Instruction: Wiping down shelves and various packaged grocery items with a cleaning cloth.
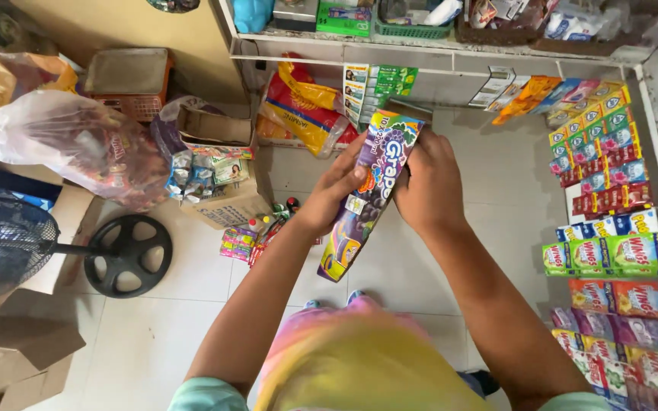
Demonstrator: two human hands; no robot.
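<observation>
A long purple strip of grape-flavoured sachets (367,199) hangs down in front of me, above the tiled floor. My left hand (334,192) grips its left edge near the top. My right hand (428,183) covers the upper right part of the strip, fingers curled over it. The lower end of the strip dangles free with a yellow and purple sachet at the bottom.
Strips of coloured sachets (607,183) hang along the right wall. A shelf (436,47) with boxes and baskets runs across the back. A cardboard box (222,164), plastic bags (78,144), a fan with a round base (127,255) and small packets (241,242) sit at left.
</observation>
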